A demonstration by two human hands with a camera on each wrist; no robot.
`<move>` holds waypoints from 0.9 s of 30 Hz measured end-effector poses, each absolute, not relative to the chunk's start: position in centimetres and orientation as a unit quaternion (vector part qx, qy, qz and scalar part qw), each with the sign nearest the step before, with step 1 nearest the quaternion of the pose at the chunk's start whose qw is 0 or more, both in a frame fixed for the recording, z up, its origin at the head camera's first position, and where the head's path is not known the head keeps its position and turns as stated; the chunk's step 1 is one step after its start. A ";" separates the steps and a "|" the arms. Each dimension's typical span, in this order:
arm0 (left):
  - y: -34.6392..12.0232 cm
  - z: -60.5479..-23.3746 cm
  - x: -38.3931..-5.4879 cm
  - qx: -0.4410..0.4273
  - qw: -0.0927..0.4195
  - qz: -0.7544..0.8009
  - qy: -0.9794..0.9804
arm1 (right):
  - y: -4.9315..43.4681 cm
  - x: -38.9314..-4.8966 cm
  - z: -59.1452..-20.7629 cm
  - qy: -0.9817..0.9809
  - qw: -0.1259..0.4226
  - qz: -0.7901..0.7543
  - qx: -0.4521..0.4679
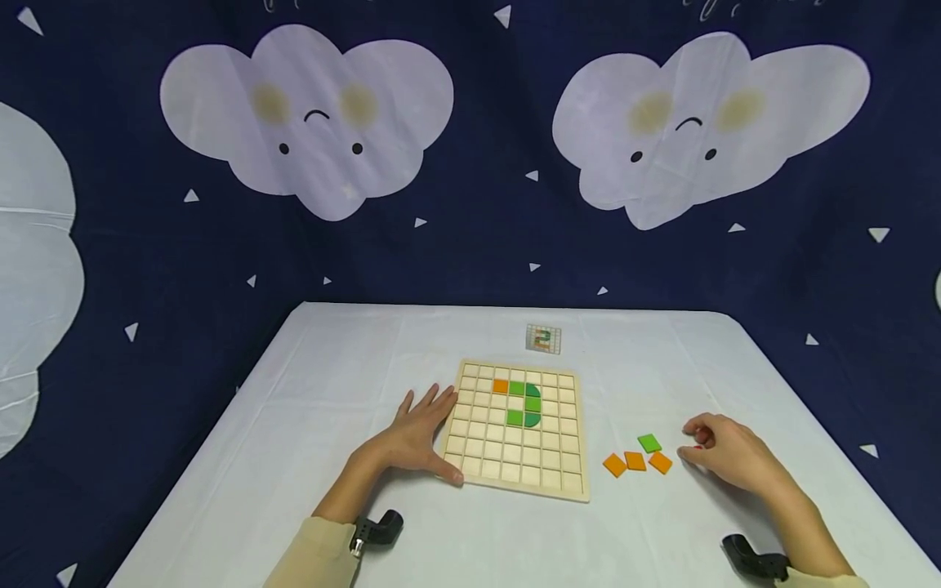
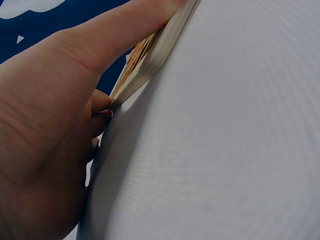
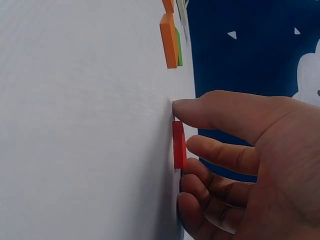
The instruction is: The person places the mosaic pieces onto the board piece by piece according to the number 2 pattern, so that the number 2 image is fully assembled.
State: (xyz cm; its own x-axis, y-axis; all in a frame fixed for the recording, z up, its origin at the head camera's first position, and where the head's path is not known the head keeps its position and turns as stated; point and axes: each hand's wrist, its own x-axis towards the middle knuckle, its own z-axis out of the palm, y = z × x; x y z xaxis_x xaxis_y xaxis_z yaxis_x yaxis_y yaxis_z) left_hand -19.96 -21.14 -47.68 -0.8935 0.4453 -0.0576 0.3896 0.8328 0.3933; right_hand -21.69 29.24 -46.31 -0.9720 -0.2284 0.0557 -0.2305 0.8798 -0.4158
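My left hand (image 1: 419, 437) is spread at the left side of a wooden grid board (image 1: 544, 469). Its thumb touches the board's near edge and its other fingertips reach the left edge, as the left wrist view (image 2: 50, 90) also shows from low down. Several green pieces, square and rounded, and an orange square tile (image 1: 501, 385) sit in the board's upper cells. To the right, my right hand (image 1: 731, 453) is lowered over a red tile (image 3: 179, 145) lying on the table. Thumb and loosely bent fingers stand around that tile, with a gap between thumb and tile.
Between the board and my right hand lie a green square tile (image 1: 649, 443) and three orange tiles (image 1: 635, 461). Behind the board is a small card (image 1: 544, 338) with a grid pattern. A white cloth (image 1: 367, 351) covers the table, and a dark blue printed curtain (image 1: 485, 261) hangs behind.
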 end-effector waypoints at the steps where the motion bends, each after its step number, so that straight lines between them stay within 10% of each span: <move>1: -21.1 -47.7 -20.0 0.218 0.074 0.189 0.954 | 29.3 -21.7 -46.3 -0.969 0.000 0.214 0.119; 27: -21.2 -47.6 -19.9 0.220 0.073 0.191 0.954 | 30.9 -21.0 -46.3 -0.964 -0.032 0.236 0.118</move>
